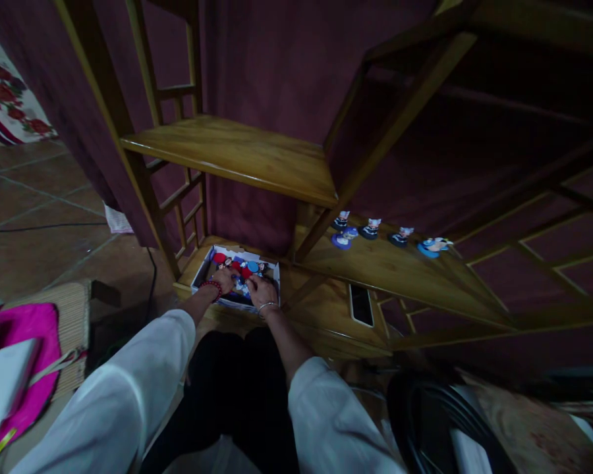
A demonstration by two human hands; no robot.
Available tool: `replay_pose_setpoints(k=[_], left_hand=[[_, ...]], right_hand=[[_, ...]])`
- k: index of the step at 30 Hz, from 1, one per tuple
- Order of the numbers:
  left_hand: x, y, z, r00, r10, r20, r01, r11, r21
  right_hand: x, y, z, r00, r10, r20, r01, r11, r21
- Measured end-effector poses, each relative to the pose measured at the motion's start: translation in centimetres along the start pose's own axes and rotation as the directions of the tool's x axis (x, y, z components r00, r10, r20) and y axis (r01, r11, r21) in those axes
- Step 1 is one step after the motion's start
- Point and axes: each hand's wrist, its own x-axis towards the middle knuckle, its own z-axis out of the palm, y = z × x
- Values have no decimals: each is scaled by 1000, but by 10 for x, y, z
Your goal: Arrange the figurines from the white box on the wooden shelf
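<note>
A shallow white cardboard box (275, 271) stands on the low wooden shelf before me, filled with small figurines that have red, blue and purple parts. Both my hands reach down into it. My left hand (223, 280), with a red bead bracelet at the wrist, has its fingers bent at a small blue-and-white figurine (240, 284). From the other side my right hand (263, 291), wearing a bangle, closes its fingertips on the same figurine. The fingertips are small and dim, so the exact grip is hard to see.
Several small figurines (370, 228) on round bases stand on the raised shelf (405, 266) to the right. Below it lies a phone (360, 305). An upper wooden shelf (237, 155) overhangs the box. At left, a white device (7, 375) rests on a pink cloth (47, 329).
</note>
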Motion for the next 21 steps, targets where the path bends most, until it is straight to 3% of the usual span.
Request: replay_pose_setpoints(k=[5,8,13,21], left_hand=[[-9,7,3,1000,-13,-5,13,1000,-19],[-11,9,7,1000,-18,-18,17,999,-48],[-8,4,14,999,-21,-28,17,991,-136],[-8,-1,17,998,-15,-55,0,967,-254]], right_hand=[[0,-2,1,992,-69,102,59,994,96],[0,-6,-1,987,-60,152,52,997,58],[-3,-11,-2,987,-29,161,34,999,-29],[-4,-7,0,992,-11,128,15,999,-29]])
